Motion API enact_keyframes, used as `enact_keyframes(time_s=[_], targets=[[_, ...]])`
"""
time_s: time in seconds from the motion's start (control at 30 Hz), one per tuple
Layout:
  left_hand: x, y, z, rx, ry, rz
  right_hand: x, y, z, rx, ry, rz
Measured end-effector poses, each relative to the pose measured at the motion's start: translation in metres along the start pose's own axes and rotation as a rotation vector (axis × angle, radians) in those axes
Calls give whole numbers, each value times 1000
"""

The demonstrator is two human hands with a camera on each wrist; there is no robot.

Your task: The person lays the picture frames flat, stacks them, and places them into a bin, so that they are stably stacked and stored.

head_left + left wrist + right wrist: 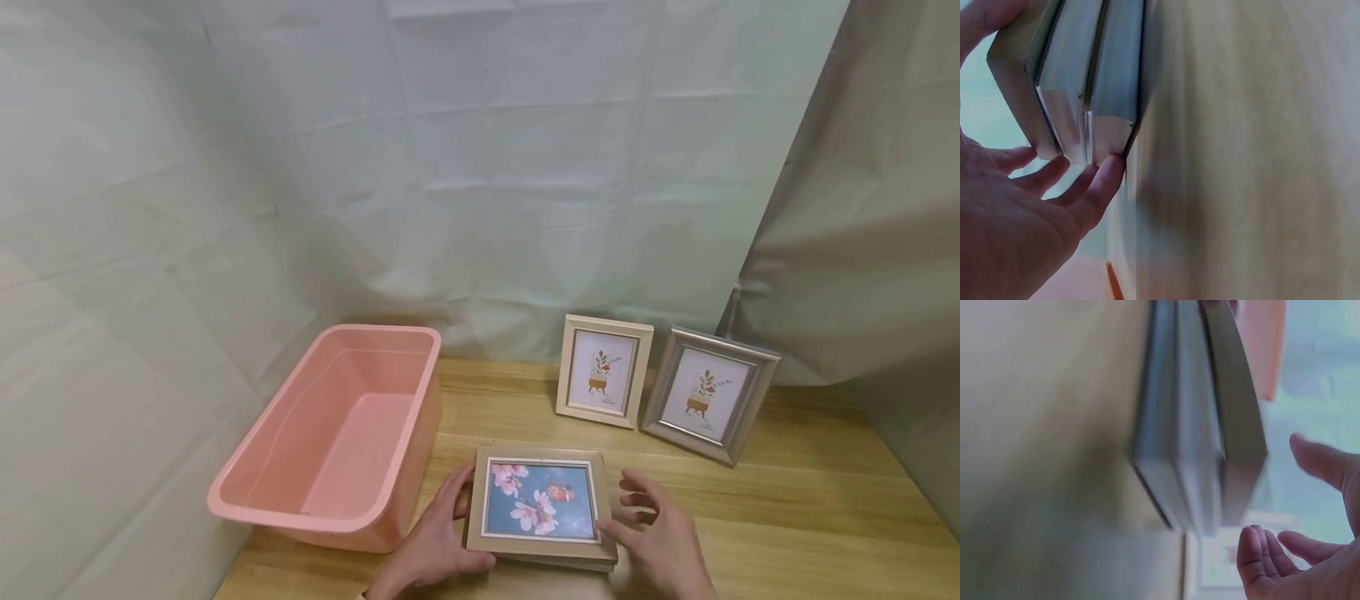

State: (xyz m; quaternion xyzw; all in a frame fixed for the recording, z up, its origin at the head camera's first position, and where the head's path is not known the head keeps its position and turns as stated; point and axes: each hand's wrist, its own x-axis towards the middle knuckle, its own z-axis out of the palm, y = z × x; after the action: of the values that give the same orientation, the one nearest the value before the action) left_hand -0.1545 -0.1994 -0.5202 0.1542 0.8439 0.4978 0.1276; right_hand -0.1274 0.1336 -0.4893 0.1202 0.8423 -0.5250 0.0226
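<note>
A stack of three picture frames (607,458) lies near the front of the table, the top one showing pink blossoms and a bird on blue. My left hand (438,533) grips the stack's left end; in the left wrist view the fingertips (1107,172) touch the end faces of the frames (1116,62), with the thumb by the topmost one. Beside the right end is my right hand (660,533), fingers loosely bent. The right wrist view has this hand (1310,556) apart from the stack (1238,425), nothing between thumb and fingers.
A pink plastic tub (431,400) stands to the left of the stack. Behind, toward the right, a cream picture frame (564,367) and a silver-grey one (757,396) stand upright, leaning back. Pale cloth (487,167) hangs along the wooden table's (847,500) back and left.
</note>
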Motion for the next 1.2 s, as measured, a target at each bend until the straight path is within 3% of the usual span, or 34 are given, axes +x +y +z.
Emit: enact_keyframes(time_s=[0.23,0.33,0.6,0.83,1.2], targets=[[-1,3,-1,-56,27,-30,47,-25,-34,-13,148,-196],[-1,3,-2,-97,28,-28,70,-37,-43,-106,195,-281],[-2,4,-3,-88,1,-34,120,-60,-59,-308,282,-459],[0,1,-3,-107,-11,-6,145,-70,-63,-387,241,-498],[0,-1,-5,-122,-26,-10,168,-67,-55,-417,102,-382]])
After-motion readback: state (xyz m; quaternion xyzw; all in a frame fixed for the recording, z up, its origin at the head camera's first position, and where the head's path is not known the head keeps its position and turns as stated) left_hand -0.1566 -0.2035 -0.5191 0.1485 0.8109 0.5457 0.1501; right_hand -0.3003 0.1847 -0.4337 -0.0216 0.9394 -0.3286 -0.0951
